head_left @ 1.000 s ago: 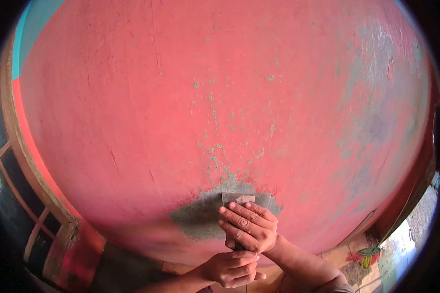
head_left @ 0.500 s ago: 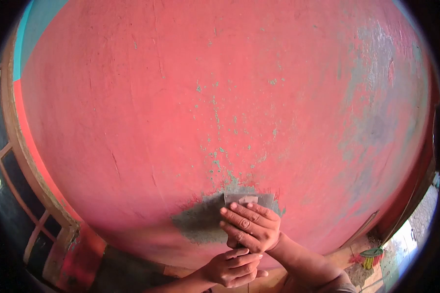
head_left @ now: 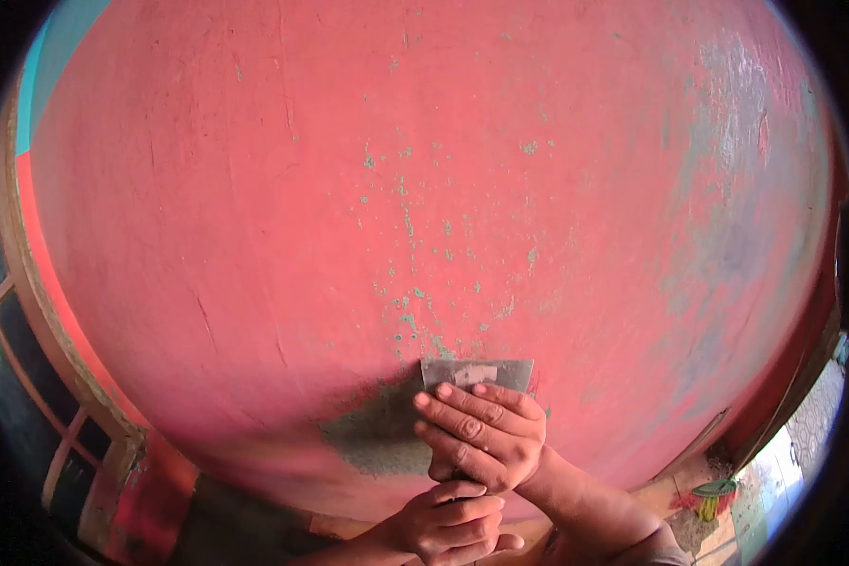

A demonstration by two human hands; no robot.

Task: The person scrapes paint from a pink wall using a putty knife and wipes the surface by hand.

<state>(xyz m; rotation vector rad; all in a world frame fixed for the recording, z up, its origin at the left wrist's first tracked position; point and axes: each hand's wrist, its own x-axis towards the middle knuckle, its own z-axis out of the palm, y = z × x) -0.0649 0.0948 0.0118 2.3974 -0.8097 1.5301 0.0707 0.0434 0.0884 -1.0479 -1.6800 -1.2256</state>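
A wide metal scraper [head_left: 513, 372] lies with its blade against a red-painted wall [head_left: 302, 236]. My right hand [head_left: 486, 434] is closed about the scraper, its fingers laid over the lower part of the blade. Just below, my left hand [head_left: 453, 524] wraps round what looks like the handle, which is mostly hidden by the fingers. Left of the blade, a bare grey patch [head_left: 377, 429] shows where paint is gone, partly in shadow. Above the blade edge, small greenish flecks [head_left: 407, 307] of chipped paint run up the wall.
On the right, the wall has a large worn grey-green area [head_left: 726, 217]. A window frame [head_left: 75, 368] with dark panes stands at the left. Low on the right, a broom-like thing with colored bristles [head_left: 709, 502] rests on the tiled floor.
Both hands have pushed the scraper slightly up the wall, and its blade now covers the top of the grey patch. The view has shifted a little.
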